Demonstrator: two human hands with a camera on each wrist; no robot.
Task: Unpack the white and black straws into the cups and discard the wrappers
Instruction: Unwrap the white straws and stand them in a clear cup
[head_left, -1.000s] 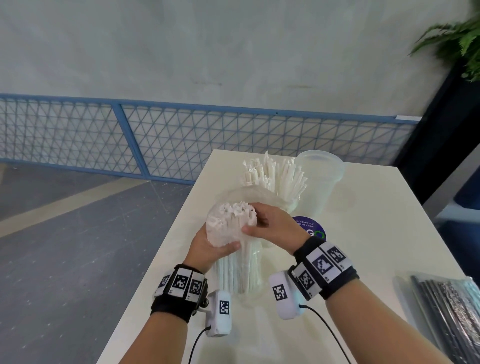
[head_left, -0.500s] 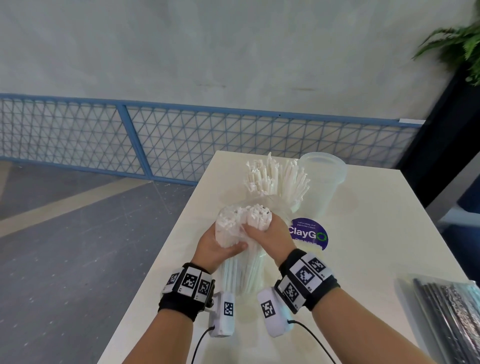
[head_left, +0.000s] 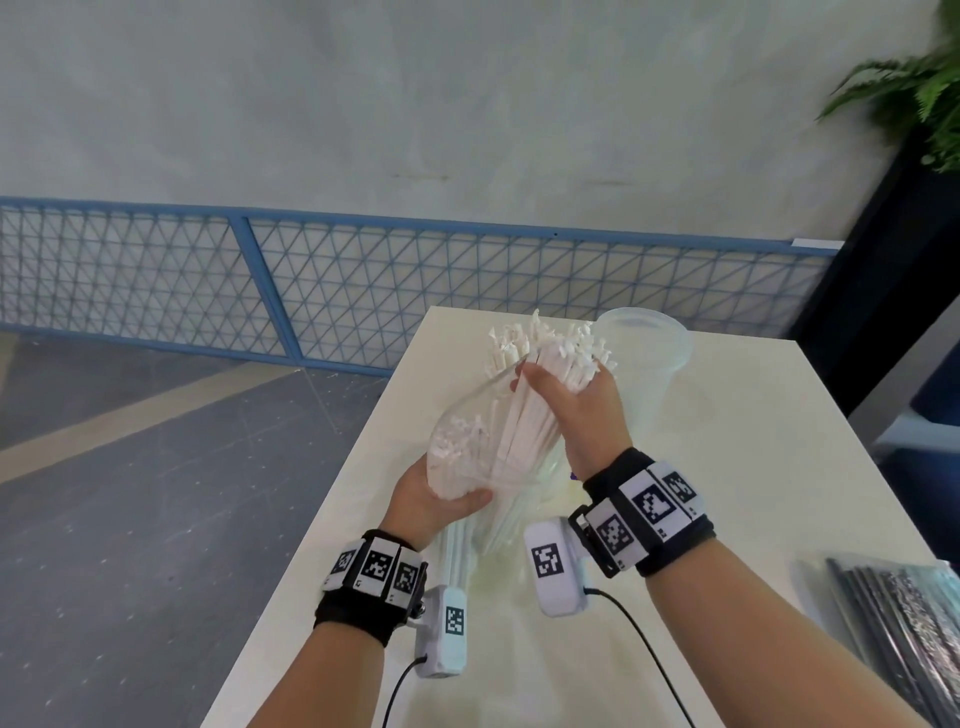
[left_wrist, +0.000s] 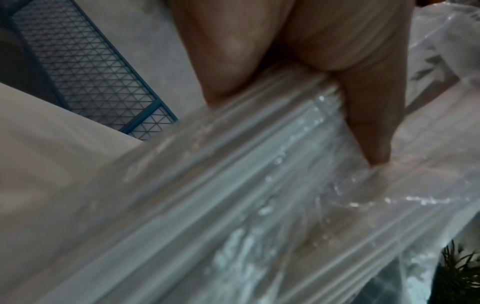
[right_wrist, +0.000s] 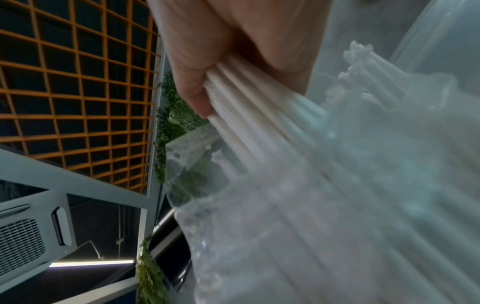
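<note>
White bench (head_left: 727, 441) before blue mesh railing (head_left: 363, 291), my left hand (head_left: 431, 501) gripping clear plastic wrapper (head_left: 462, 447), my right hand (head_left: 576, 405) clutching white paper-wrapped straws (head_left: 550, 348) above it, empty translucent plastic cup (head_left: 649, 343) just behind.

A: What crowds the hands on the worktop (head_left: 753, 467)?

B: The cup (head_left: 649, 353) stands at 12 o'clock, just behind the right hand (head_left: 582, 410). The bag (head_left: 467, 457) of white straws (head_left: 545, 348) fills the middle between both hands.

A: And free room?

B: Bare worktop at 2 to 3 o'clock. At 4 o'clock the black-straw pack (head_left: 904, 613) lies at the edge. The near strip at 6 o'clock carries only the wrist cables.
</note>
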